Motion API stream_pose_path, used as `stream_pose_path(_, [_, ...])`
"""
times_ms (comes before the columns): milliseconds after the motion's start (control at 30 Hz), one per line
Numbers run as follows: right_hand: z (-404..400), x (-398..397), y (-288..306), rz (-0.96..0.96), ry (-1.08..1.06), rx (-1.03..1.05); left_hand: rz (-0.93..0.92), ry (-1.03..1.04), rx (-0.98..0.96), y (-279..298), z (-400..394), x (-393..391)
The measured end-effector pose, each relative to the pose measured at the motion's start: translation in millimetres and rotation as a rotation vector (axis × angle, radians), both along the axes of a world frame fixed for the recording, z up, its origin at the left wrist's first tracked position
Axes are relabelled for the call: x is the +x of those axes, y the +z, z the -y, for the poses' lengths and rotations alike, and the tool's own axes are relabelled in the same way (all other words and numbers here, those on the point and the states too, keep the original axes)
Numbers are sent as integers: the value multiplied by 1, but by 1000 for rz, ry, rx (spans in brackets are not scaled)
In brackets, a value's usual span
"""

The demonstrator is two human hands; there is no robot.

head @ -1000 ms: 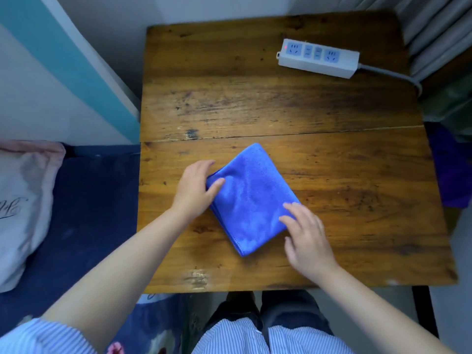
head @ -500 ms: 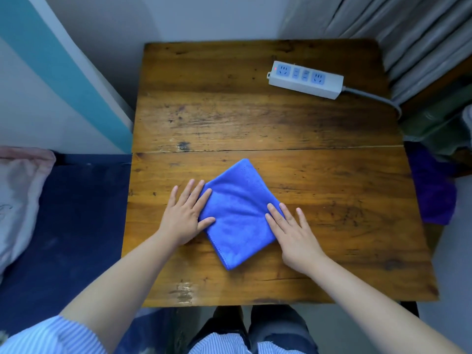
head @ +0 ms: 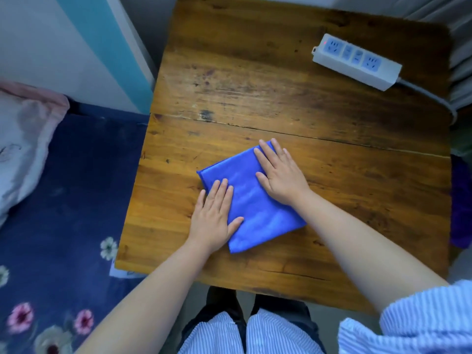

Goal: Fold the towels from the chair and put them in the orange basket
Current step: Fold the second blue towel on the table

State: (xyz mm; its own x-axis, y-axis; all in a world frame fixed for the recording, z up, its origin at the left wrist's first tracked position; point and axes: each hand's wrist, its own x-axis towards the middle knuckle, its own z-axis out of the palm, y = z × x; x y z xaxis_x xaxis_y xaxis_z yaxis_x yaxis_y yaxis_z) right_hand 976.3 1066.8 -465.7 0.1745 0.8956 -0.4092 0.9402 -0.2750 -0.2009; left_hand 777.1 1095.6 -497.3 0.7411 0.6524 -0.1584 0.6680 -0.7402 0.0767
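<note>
A: What do we see on the table (head: 229, 72)?

B: We see a brown wooden top with old scratches and dark marks. A long crack runs across it from side to side. A blue towel (head: 258, 208) lies folded on the near half of the table, turned so one corner points at the near edge.

A: What are our hands doing?

B: Our left hand (head: 214, 215) lies flat on the towel's left side, near the left edge of the table. Its fingers (head: 219, 190) are straight and close together, and they hold nothing. Our right hand (head: 281, 175) lies flat on the far corner of the towel, with its fingers (head: 268, 154) straight and a bit spread. It only presses down too.

A: What else is on the table?

B: A white power strip (head: 356, 61) sits by the far right corner. A small red light glows at one end. Its gray cord (head: 429, 97) goes off the right edge.

A: What is around the table?

B: On the left we see a dark blue cover with flowers (head: 58, 226) and a pale pillow (head: 23, 139). Behind them is a white wall with a teal stripe (head: 107, 47). Past the right edge there is something purple (head: 461, 200), but we cannot tell what it is. Our striped shirt (head: 255, 335) shows at the bottom.
</note>
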Motion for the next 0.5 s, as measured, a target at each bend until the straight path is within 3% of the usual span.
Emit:
stream_pose_path(167, [1, 1, 3, -37, 11, -4, 34, -25, 85, 1, 3, 3])
stream_pose_path(267, [23, 3, 13, -1, 157, 232, 93, -21, 147, 17, 12, 7])
stream_pose_path(367, [70, 9, 16, -17, 345, 449, 301, -112, 125, 27, 40, 8])
stream_pose_path(500, [119, 19, 18, -30, 495, 345, 329, -89, 34, 24, 80, 11])
